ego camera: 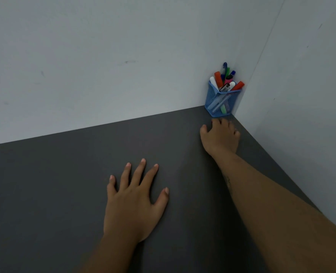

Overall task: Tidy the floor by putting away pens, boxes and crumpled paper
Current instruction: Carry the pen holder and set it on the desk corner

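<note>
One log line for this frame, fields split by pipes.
left hand: flat on floor, holds nothing | right hand: open, just short of blue mesh holder | pens: in holder | holder: in wall corner

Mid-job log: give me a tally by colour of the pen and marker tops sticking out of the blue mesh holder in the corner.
Orange tops: 2
Blue tops: 2
White tops: 2
Green top: 1
Pink top: 1
Black-and-silver pen: 1
Total: 9 showing above the blue mesh holder; they are small and crowded, so more may hide.
</note>
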